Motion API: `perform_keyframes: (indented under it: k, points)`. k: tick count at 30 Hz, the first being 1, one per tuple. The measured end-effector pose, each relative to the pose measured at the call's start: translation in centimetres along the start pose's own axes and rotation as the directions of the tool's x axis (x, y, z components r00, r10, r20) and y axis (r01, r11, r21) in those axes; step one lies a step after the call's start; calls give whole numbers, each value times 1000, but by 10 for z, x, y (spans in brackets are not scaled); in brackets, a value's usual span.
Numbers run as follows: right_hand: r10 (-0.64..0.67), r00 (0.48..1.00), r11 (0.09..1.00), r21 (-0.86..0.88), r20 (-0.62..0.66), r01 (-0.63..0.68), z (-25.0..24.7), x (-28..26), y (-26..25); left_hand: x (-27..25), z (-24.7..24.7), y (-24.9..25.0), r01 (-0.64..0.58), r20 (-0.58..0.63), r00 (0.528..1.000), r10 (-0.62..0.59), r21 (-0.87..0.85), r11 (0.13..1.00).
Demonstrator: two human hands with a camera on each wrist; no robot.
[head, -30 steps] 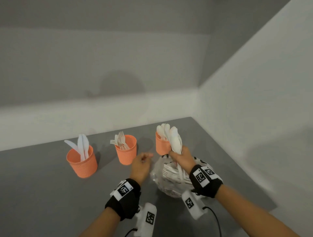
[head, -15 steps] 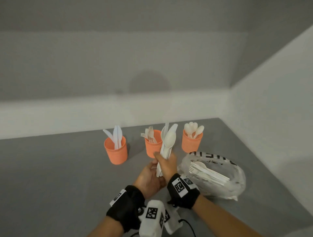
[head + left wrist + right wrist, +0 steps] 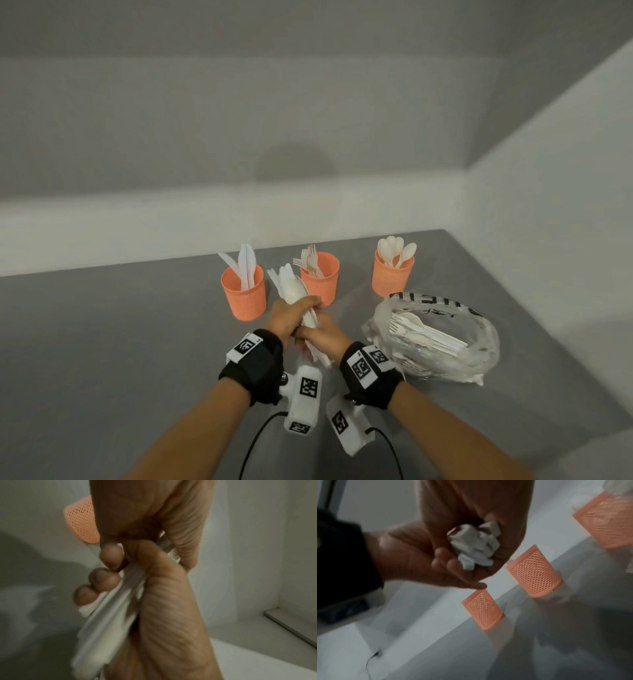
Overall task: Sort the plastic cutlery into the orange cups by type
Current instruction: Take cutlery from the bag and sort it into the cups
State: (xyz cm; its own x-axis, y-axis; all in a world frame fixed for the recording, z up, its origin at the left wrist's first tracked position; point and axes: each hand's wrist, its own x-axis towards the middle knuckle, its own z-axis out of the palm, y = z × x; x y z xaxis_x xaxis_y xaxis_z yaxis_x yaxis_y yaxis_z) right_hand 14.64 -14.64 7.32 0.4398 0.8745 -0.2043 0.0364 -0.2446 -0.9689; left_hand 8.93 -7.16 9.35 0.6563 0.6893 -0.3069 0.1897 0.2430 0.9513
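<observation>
Three orange mesh cups stand in a row: the left cup point(image 3: 244, 294) with knives, the middle cup point(image 3: 322, 281) with forks, the right cup point(image 3: 393, 277) with spoons. Both hands hold one bundle of white cutlery point(image 3: 291, 287) upright in front of the left and middle cups. My left hand point(image 3: 298, 310) grips it higher up, my right hand point(image 3: 310, 342) grips the handles below. The right wrist view shows the handle ends of the bundle point(image 3: 476, 545) inside my curled right hand point(image 3: 471, 550). In the left wrist view, fingers point(image 3: 102, 578) wrap the blurred bundle point(image 3: 106, 622).
A clear plastic bag point(image 3: 479, 346) with more white cutlery point(image 3: 421, 330) lies on the grey table point(image 3: 102, 342) to the right of the hands. White walls close the table at the back and right. All three cups point(image 3: 482, 609) also show in the right wrist view.
My right hand carried the bundle from above the bag leftward, to in front of the left and middle cups. My left hand came in and now grips it too.
</observation>
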Motion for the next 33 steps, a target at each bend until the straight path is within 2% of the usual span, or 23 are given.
perform_keyframes:
  k: [2,7,9,11,13,15,21,30,33]
  points:
    - [61,996,995,71,69,-66,-4,1,-2,0,0,0,-30,-26,999,30,21,999]
    - [93,995,976,195,47,-100,-4,-1,0,0,6,6,-73,19,997,73,36,997]
    - [106,993,947,297,60,-119,-10,-1,1,3,4,9,-87,51,995,86,23,996]
    - [122,990,927,348,71,-139,-19,0,6,7,0,12,-109,15,994,109,2,994]
    - [148,986,921,352,77,-165,-30,1,10,12,-4,17,-138,-111,984,139,16,990]
    - [155,983,922,343,97,-179,-38,3,13,16,-5,22,-187,-173,965,198,78,979]
    - [141,981,941,292,131,-174,-53,11,10,29,6,24,-212,-213,946,243,158,964]
    - [62,998,968,242,10,-62,-70,33,23,46,32,16,-338,-345,847,405,241,910]
    - [16,1000,975,224,-9,-14,-74,36,25,48,44,6,-268,-335,879,340,243,932]
